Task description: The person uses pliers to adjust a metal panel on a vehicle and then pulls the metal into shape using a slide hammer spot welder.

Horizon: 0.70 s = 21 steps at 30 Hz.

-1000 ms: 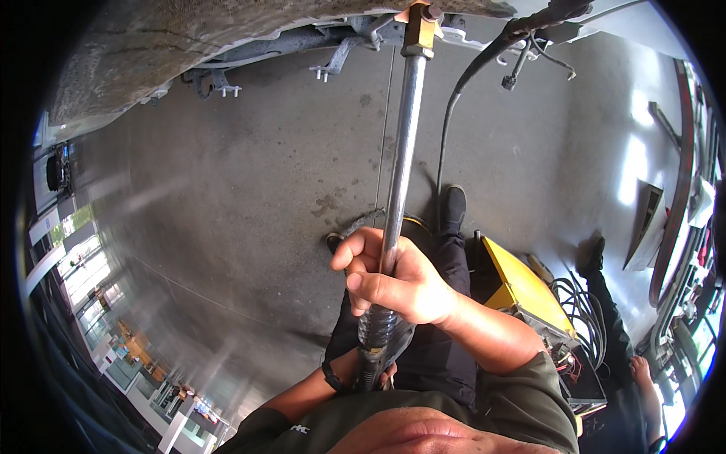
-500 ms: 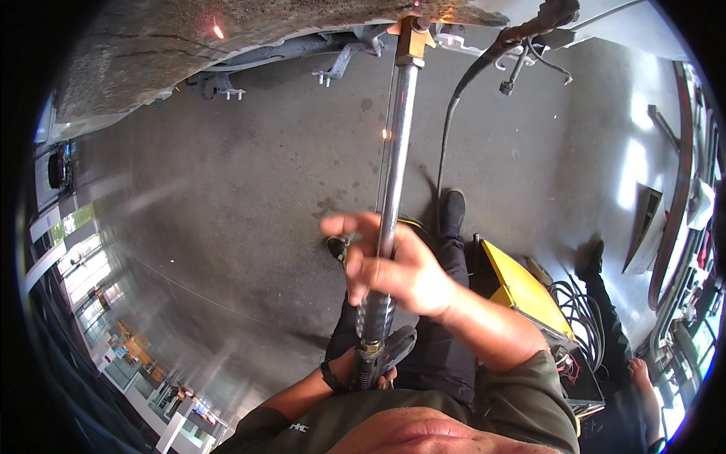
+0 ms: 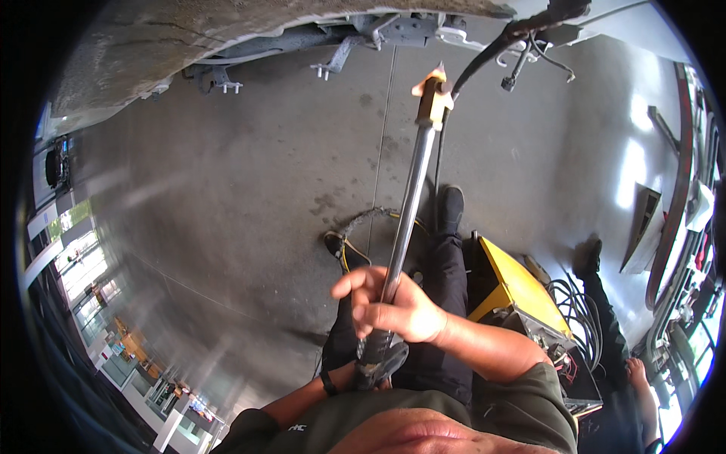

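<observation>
A dent puller [image 3: 412, 178], a long shiny rod with a brass head [image 3: 432, 102], slants up from my body. A pointed copper-coloured tip sits on that head, apart from the vehicle panel [image 3: 144, 45]. My right hand [image 3: 401, 309] is curled round the rod just above the black grip [image 3: 374, 349], its index finger sticking out to the left. Lower down, my left hand [image 3: 349, 374], below a dark wristband, closes on the handle; its fingers are mostly hidden behind it.
Grey brackets [image 3: 333, 60] and a dark wiring harness [image 3: 499, 45] hang along the panel's edge. At right stands a yellow machine [image 3: 514, 280] with coiled black cables [image 3: 578, 318]. Beside it is another person's hand [image 3: 637, 371]. A cable [image 3: 363, 216] loops near my shoes.
The puller's head has come off the panel and dropped back toward me, tilting slightly right. Sparks seen before are gone. Both hands moved down with the tool.
</observation>
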### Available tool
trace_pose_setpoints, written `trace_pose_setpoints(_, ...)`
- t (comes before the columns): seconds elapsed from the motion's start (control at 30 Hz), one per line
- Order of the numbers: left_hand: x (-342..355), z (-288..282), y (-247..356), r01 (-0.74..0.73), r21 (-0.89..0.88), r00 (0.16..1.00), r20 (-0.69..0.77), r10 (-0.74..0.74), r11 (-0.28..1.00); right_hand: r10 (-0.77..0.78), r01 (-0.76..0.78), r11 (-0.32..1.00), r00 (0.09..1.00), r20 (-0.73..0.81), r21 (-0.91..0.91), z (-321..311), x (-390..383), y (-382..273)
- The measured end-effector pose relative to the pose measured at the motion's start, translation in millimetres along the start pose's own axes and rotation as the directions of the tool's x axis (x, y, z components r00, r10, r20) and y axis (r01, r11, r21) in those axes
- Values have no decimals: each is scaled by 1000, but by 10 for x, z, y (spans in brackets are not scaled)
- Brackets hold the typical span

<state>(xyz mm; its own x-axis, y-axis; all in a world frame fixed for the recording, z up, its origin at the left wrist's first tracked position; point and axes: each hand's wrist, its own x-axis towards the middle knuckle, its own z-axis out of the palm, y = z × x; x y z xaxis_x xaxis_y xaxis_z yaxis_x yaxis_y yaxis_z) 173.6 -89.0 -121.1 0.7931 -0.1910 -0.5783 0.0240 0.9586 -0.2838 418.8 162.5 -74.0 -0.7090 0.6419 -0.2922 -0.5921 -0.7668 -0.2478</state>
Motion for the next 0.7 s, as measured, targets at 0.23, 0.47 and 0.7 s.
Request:
trace_pose_setpoints(0.23, -24, 592, 694, -90, -187, 986, -157, 60, 978, -84, 82, 991, 996, -14, -108, 24, 172, -479)
trace_pose_setpoints(0.47, 6, 640, 722, -128, -172, 981, -167, 99, 977, -82, 86, 992, 996, 44, -92, -30, 192, -496)
trace_pose_setpoints(0.7, -16, 609, 702, -112, -215, 986, -144, 82, 970, -56, 55, 992, 998, -4, -117, 49, 206, -524)
